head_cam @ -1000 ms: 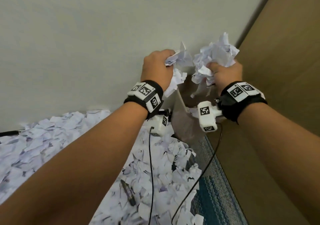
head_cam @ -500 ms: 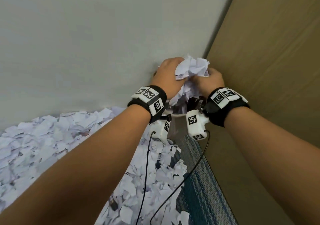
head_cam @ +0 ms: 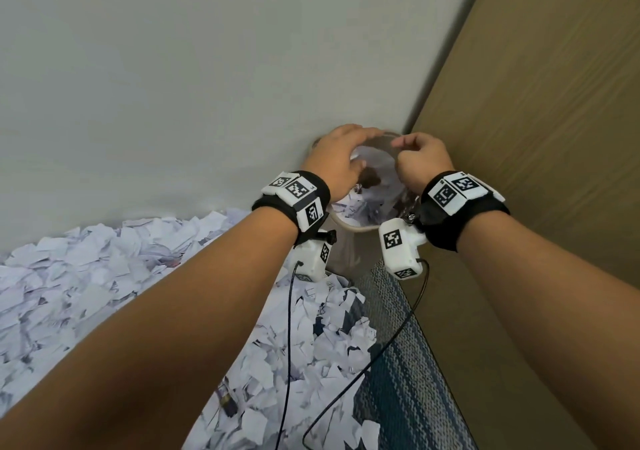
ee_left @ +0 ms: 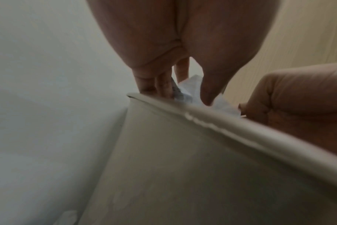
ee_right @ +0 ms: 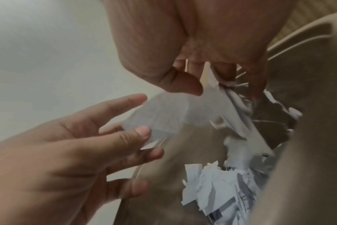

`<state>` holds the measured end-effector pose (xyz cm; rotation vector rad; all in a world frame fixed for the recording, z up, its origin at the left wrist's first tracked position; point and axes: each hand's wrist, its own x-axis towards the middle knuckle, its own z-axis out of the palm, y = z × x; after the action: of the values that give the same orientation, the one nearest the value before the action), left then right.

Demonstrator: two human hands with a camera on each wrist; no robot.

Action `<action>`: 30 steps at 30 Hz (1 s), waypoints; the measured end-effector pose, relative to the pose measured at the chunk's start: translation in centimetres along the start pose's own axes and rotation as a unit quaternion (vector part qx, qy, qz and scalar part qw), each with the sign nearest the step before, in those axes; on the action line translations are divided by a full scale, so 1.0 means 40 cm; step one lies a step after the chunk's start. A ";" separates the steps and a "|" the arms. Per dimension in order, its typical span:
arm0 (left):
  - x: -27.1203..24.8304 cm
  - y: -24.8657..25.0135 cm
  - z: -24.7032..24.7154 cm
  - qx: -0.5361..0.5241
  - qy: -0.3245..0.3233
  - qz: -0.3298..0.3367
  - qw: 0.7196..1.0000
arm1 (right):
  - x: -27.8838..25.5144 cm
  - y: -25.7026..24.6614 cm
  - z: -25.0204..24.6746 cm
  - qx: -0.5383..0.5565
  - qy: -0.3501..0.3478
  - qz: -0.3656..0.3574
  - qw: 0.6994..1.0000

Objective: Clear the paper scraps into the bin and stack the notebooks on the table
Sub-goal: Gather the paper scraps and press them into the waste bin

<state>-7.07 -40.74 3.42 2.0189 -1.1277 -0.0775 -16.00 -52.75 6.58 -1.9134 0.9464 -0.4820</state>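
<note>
A beige bin stands in the corner, holding paper scraps. Both hands hover over its mouth. My left hand has its fingers spread, and in the right wrist view the left hand touches a loose blurred scrap. My right hand is curled, and the right wrist view shows scraps wedged among the fingers of that hand above the scraps in the bin. The left wrist view shows the bin rim just under my left hand. No notebook is in view.
A thick pile of torn paper covers the floor left of the bin, with a small dark object in it. Striped blue carpet runs to the right. A wooden panel and a pale wall close the corner.
Both hands came down together from chest height to the bin's mouth. The big wads they held have dropped into the bin, and the left hand has spread its fingers.
</note>
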 end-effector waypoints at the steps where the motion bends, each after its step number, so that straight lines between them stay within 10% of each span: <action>1: -0.001 -0.004 -0.001 -0.002 0.004 -0.002 1.000 | -0.006 -0.005 0.001 -0.008 0.003 -0.002 1.000; 30: -0.153 -0.193 -0.238 0.051 0.086 -0.125 0.987 | -0.059 -0.100 0.133 -0.349 0.029 -0.167 0.922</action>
<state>-1.56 -28.21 2.79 2.2038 -0.7815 0.0286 -12.32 -46.80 7.46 -2.7501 0.9012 -0.4266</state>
